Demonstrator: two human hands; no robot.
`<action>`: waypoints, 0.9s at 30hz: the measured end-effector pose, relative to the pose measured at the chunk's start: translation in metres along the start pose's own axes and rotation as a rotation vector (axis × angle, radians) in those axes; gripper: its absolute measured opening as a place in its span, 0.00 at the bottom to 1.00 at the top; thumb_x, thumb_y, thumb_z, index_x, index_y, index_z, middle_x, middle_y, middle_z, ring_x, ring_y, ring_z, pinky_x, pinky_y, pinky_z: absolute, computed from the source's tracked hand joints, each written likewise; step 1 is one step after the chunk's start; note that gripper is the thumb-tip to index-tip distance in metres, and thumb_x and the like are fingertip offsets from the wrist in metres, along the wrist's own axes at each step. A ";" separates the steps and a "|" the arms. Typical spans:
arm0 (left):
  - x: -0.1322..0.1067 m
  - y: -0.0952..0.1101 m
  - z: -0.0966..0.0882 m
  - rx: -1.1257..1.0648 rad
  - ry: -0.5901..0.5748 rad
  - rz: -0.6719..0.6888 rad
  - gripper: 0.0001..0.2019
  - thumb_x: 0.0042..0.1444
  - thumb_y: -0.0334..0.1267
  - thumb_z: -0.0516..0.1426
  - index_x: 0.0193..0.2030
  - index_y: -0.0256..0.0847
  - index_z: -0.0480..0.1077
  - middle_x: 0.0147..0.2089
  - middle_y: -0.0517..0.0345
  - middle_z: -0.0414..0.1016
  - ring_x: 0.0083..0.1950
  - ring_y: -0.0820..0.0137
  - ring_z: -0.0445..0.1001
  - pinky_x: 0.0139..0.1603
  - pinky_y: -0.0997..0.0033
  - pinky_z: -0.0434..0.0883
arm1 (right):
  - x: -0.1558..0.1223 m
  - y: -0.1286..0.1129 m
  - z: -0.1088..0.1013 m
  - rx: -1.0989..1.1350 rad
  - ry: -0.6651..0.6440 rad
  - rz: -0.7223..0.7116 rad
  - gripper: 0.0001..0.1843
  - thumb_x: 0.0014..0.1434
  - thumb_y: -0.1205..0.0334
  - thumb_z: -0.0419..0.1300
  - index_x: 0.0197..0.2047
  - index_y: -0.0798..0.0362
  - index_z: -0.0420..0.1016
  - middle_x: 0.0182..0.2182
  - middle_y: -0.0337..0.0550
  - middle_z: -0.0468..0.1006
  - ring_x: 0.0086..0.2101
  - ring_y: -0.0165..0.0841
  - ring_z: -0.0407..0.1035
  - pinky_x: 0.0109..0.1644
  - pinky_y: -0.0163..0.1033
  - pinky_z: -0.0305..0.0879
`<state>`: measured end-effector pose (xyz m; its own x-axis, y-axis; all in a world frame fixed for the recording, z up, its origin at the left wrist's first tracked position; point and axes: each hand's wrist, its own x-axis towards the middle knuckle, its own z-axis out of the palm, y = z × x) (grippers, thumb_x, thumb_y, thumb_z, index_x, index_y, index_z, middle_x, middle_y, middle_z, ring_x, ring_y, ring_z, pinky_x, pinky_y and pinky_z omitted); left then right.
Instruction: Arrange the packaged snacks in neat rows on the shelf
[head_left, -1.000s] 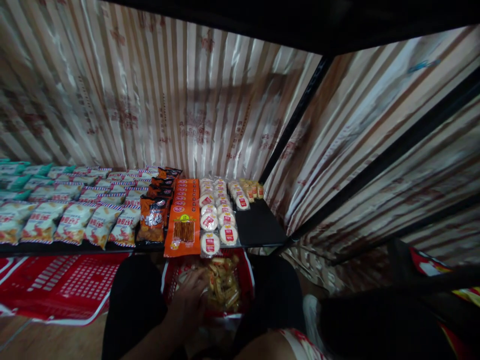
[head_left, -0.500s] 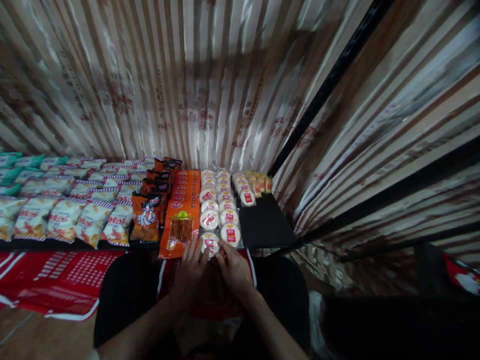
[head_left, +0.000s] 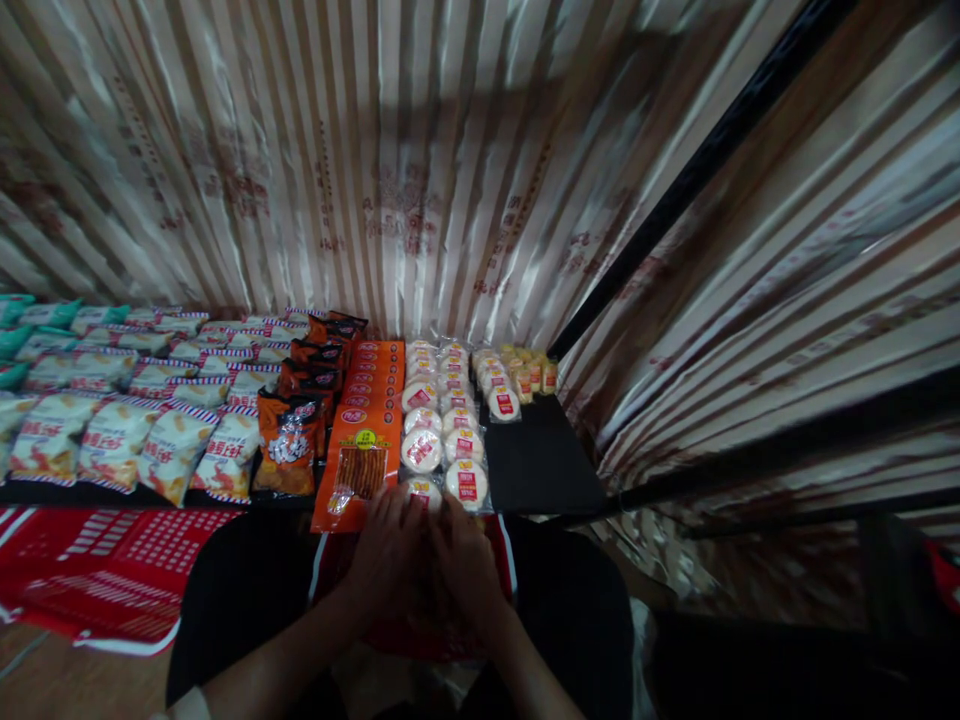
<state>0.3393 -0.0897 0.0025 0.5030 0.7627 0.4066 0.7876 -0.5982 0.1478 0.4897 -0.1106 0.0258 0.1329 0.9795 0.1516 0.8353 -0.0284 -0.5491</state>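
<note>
A round white disc-shaped snack in clear plastic (head_left: 421,493) is lying at lower centre, by the black shelf's (head_left: 536,455) front edge; uneven pushing could be sending it into the red plastic basket (head_left: 508,562) below. Its reddish label is showing partly. Left hand (head_left: 385,548) and right hand (head_left: 465,552) are flanking it, fingers bending; whether they're pinching, I cannot tell.

A stripy curtain (head_left: 300,170) hangs at the back, with a black pole (head_left: 697,190) leaning across it. White snack bags (head_left: 116,443) sit in rows on the left, above a red basket (head_left: 97,570).
</note>
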 end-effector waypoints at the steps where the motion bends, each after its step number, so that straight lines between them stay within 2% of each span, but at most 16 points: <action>1: 0.000 0.000 0.000 -0.010 0.016 -0.007 0.17 0.61 0.33 0.46 0.56 0.36 0.62 0.57 0.41 0.64 0.59 0.58 0.62 0.59 0.50 0.61 | 0.000 0.000 -0.001 0.038 -0.008 0.006 0.19 0.61 0.59 0.51 0.54 0.55 0.67 0.42 0.52 0.79 0.40 0.40 0.75 0.42 0.40 0.71; 6: 0.005 0.000 -0.002 -0.035 0.130 -0.012 0.16 0.62 0.34 0.44 0.55 0.35 0.62 0.56 0.40 0.64 0.58 0.57 0.61 0.55 0.49 0.65 | 0.005 -0.002 -0.008 0.190 -0.036 0.012 0.17 0.59 0.62 0.52 0.51 0.55 0.69 0.42 0.49 0.79 0.42 0.38 0.74 0.46 0.41 0.70; 12: 0.024 0.004 -0.008 -0.006 0.111 -0.135 0.15 0.63 0.35 0.45 0.53 0.36 0.64 0.54 0.42 0.65 0.56 0.58 0.64 0.54 0.51 0.66 | 0.017 0.002 -0.006 0.192 0.058 -0.034 0.18 0.59 0.63 0.51 0.51 0.54 0.70 0.43 0.51 0.78 0.43 0.39 0.73 0.49 0.44 0.70; 15: 0.033 0.005 -0.005 0.024 0.115 -0.145 0.14 0.63 0.33 0.45 0.51 0.35 0.65 0.52 0.41 0.67 0.55 0.58 0.65 0.53 0.52 0.67 | 0.022 0.006 -0.002 0.138 0.121 -0.101 0.17 0.59 0.64 0.50 0.51 0.54 0.71 0.45 0.51 0.77 0.45 0.39 0.72 0.51 0.46 0.68; 20: 0.037 0.008 -0.003 0.017 0.045 -0.204 0.12 0.61 0.32 0.47 0.49 0.37 0.66 0.49 0.45 0.69 0.50 0.60 0.68 0.49 0.54 0.69 | 0.024 0.014 -0.006 -0.051 0.094 -0.151 0.16 0.62 0.65 0.48 0.49 0.52 0.72 0.42 0.50 0.76 0.42 0.39 0.71 0.47 0.44 0.69; 25: 0.031 0.010 0.002 -0.019 0.032 -0.204 0.16 0.59 0.34 0.51 0.54 0.36 0.64 0.55 0.44 0.65 0.55 0.57 0.64 0.53 0.53 0.67 | 0.026 0.026 -0.013 -0.203 0.149 -0.243 0.17 0.61 0.61 0.54 0.52 0.49 0.71 0.55 0.50 0.68 0.53 0.45 0.62 0.53 0.51 0.63; 27: 0.031 0.010 0.003 -0.038 0.022 -0.188 0.16 0.59 0.34 0.50 0.54 0.36 0.63 0.56 0.44 0.65 0.58 0.57 0.62 0.54 0.54 0.67 | 0.028 0.031 -0.013 -0.239 0.132 -0.261 0.17 0.60 0.61 0.54 0.53 0.49 0.71 0.57 0.50 0.67 0.54 0.46 0.60 0.53 0.52 0.63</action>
<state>0.3638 -0.0706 0.0136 0.3399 0.8568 0.3877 0.8528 -0.4546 0.2571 0.5265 -0.0871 0.0239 -0.0463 0.9260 0.3747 0.9489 0.1579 -0.2731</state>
